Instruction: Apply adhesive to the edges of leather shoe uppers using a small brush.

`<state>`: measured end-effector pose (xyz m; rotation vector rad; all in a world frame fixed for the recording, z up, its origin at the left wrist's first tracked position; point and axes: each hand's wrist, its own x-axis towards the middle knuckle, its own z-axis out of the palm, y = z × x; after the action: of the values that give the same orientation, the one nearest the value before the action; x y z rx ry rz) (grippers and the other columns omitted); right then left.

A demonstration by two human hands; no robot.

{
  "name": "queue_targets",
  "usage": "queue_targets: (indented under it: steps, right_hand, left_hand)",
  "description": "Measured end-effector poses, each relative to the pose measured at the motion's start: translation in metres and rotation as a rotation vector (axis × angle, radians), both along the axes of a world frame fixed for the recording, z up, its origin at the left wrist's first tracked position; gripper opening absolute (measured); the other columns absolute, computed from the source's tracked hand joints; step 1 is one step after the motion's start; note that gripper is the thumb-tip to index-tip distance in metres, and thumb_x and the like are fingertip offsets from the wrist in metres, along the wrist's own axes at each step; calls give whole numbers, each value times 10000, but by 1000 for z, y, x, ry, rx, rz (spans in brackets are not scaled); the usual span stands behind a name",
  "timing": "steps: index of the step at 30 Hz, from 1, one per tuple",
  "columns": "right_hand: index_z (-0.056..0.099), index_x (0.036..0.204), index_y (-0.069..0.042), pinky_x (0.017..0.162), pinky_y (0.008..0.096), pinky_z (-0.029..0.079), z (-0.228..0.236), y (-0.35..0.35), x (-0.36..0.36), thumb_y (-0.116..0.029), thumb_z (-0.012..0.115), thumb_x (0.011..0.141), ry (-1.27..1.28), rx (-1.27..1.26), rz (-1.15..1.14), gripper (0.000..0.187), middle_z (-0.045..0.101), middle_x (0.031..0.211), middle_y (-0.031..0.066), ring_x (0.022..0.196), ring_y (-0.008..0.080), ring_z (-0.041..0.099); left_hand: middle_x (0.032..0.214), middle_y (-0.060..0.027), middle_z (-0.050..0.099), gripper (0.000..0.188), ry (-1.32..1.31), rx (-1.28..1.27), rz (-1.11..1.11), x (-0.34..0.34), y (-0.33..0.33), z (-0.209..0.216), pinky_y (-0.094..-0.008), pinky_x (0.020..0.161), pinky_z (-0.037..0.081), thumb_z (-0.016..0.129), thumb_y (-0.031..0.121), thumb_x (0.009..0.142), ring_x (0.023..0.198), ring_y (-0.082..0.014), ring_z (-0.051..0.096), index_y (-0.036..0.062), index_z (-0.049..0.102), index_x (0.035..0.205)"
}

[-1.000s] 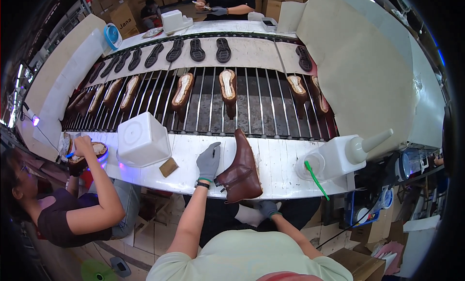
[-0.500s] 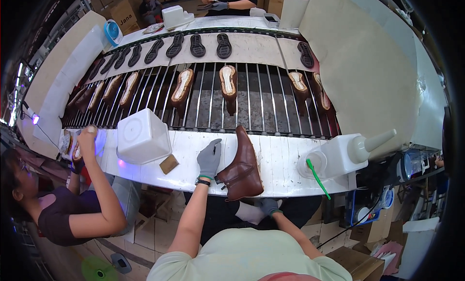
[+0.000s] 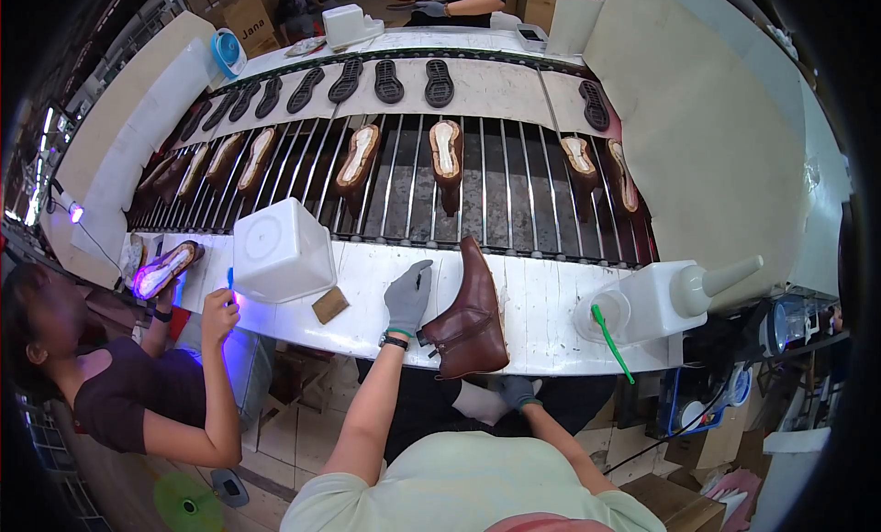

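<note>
Gloved left hand (image 3: 407,298), centre, lies on the white surface (image 3: 541,330), grip indeterminable; right hand (image 3: 520,393), lower centre, partly hidden, likewise. Brown boot (image 3: 471,326) lies just right of the left hand. Beyond: barred rack (image 3: 507,183) carrying shoes (image 3: 447,156); cardboard boxes (image 3: 250,18), upper left.

Left of the tub (image 3: 283,251), the co-worker's raised hand (image 3: 220,318) has left the shoe (image 3: 168,270), dropped lower and come across to just beside the tub's near left side. A blue piece, probably a brush handle though small and blurred, now stands up from it. The shoe, half hidden by that arm a moment ago, now slants with its pale underside in full view. Blue light now falls strongly on the trousers (image 3: 240,360) below the tub.
</note>
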<state>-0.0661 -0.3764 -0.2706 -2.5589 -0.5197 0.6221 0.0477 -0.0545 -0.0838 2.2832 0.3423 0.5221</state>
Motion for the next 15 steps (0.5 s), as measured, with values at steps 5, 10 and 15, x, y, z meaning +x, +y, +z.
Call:
queue_targets:
  steps: [5,10,15]
  right_hand:
    - [702,954,-164,747,492,494,-3,0,1,-356,601,816,58,-40,4,257,679,935,164,857,377,639]
    - [703,919,-149,732,497,492,-1,-2,-1,-346,603,814,-7,13,-15,245,675,910,170,830,380,638]
    - [733,963,-131,748,465,515,6,2,-1,-303,576,803,6,-44,19,282,694,937,170,839,366,665]
  left_hand:
    - [635,-50,645,239,-3,-9,-5,1,1,-2,-321,547,466,545,293,958,577,-182,644,186,690,1115]
    - [635,-49,645,241,-5,15,0,1,-1,-5,-318,549,466,542,293,959,575,-180,642,187,690,1116]
    - [639,-49,647,243,16,30,9,-2,-1,-6,-327,557,470,541,299,959,581,-187,645,187,694,1111]
